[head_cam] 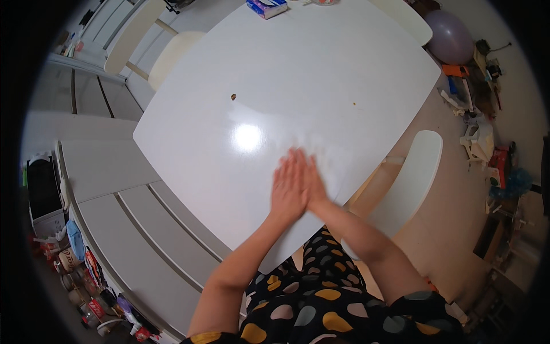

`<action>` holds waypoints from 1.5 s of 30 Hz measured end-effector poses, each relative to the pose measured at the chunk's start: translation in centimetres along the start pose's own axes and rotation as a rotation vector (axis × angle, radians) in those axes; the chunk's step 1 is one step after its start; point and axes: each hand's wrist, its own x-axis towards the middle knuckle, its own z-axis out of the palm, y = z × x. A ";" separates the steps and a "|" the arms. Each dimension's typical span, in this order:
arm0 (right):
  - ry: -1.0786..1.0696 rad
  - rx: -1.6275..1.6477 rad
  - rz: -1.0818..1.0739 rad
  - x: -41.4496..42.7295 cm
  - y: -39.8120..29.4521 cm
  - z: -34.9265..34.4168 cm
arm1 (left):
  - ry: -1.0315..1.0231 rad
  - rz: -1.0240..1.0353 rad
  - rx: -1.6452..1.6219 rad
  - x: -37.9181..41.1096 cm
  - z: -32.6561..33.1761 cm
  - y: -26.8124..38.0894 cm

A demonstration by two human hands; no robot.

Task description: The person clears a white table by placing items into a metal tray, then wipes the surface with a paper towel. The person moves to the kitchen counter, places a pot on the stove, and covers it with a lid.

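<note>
My left hand (288,187) and my right hand (317,187) meet over the near part of a glossy white table (296,69). The left lies partly across the right, with its back towards me. Both hands are stretched out flat, fingers pointing away from me and slightly blurred. No object shows in either one, though the space between the palms is hidden. Farther out on the tabletop are a small brown fragment (233,97) and a tiny yellowish speck (354,103).
A blue-and-white packet (267,7) lies at the far table edge. Pale chairs stand at the left (176,53) and the near right (406,185). Grey cabinets (129,215) run along the left. A purple balloon (450,38) and assorted clutter line the right.
</note>
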 end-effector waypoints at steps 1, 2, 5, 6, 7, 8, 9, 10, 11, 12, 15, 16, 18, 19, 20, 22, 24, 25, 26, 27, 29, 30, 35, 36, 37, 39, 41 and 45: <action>-0.040 0.127 -0.072 -0.5 -1.9 -0.5 | 0.021 -0.027 0.040 -2.2 -0.1 -1.3; -0.063 0.255 -0.124 -0.7 -3.6 -0.1 | 0.043 -0.029 -0.002 -2.5 -0.4 -1.7; 0.046 0.171 -0.222 -0.2 -4.8 -0.2 | 0.105 -0.032 -0.128 -2.3 -2.3 -1.9; 0.051 0.202 -0.216 0.3 -4.5 -0.2 | 0.136 -0.048 -0.164 -2.3 -2.9 -1.9; 0.058 0.228 -0.205 1.4 -3.6 -0.2 | 0.168 -0.056 -0.201 -2.1 -3.0 -1.9; 0.064 0.254 -0.191 2.6 -2.5 -0.2 | 0.178 -0.015 -0.178 -0.9 -2.6 -2.1; 0.004 0.230 -0.155 3.9 -1.5 -1.4 | 0.196 0.007 -0.151 0.8 -2.2 -2.7; 0.105 0.298 -0.124 4.9 -0.2 -1.0 | 0.213 0.035 -0.122 3.0 -1.7 -3.2; 0.100 0.248 -0.088 6.2 0.9 -1.2 | 0.225 0.068 -0.089 5.1 -1.5 -3.6; 0.118 0.274 -0.048 7.1 2.8 -1.0 | 0.228 0.099 -0.093 7.2 -0.9 -3.6; 0.120 0.080 0.084 9.4 7.4 -0.6 | 0.217 0.163 -0.086 12.7 0.0 -2.2; 0.155 0.086 0.107 10.0 8.6 -0.6 | 0.201 0.160 -0.077 14.2 0.0 -1.8; 0.191 0.130 0.135 10.6 9.9 -0.8 | 0.193 0.161 -0.062 16.0 0.1 -1.2; 0.191 0.169 0.138 10.8 10.2 -1.2 | 0.204 0.164 -0.057 16.5 0.1 -1.0; 0.192 0.208 0.139 10.9 10.1 -1.5 | 0.216 0.164 -0.050 16.3 -0.1 -1.1; 0.169 0.212 0.137 10.4 10.2 -1.9 | 0.137 0.076 -0.170 15.4 -1.5 -0.5; 0.125 0.164 0.107 9.7 8.3 -1.6 | 0.163 0.008 -0.259 13.1 -3.8 -1.0; 0.094 0.141 0.095 9.1 7.4 -1.3 | 0.223 -0.021 -0.298 11.2 -4.6 -2.1; 0.134 0.325 0.079 8.6 6.5 -2.2 | 0.343 -0.045 -0.260 9.0 -4.3 -3.9; 0.274 0.446 0.143 8.5 6.1 -2.3 | 0.463 -0.073 -0.216 6.8 -3.9 -5.5; 0.602 0.539 0.369 8.2 8.2 -1.1 | 0.468 -0.188 -0.159 3.5 -4.7 -6.7; 0.689 0.533 0.431 7.8 9.0 -1.4 | 0.466 -0.169 -0.114 2.1 -4.9 -7.1; 0.358 0.448 -0.212 4.4 11.4 -4.0 | 0.394 0.073 -0.101 0.0 -4.3 -5.3; 0.318 0.349 -0.325 3.8 11.2 -4.1 | 0.318 0.113 -0.111 0.2 -3.8 -4.6; 0.267 0.331 -0.296 3.3 10.8 -4.1 | 0.260 0.171 -0.087 0.9 -3.3 -4.2; 0.168 0.290 -0.237 2.0 10.1 -3.9 | 0.172 0.216 -0.102 2.6 -2.7 -3.1; 0.214 0.281 -0.094 1.4 8.1 -3.3 | 0.148 0.160 -0.010 4.3 -2.1 -3.4; 0.174 0.413 -0.025 1.2 5.7 -3.6 | 0.155 0.145 -0.005 6.0 -2.5 -4.8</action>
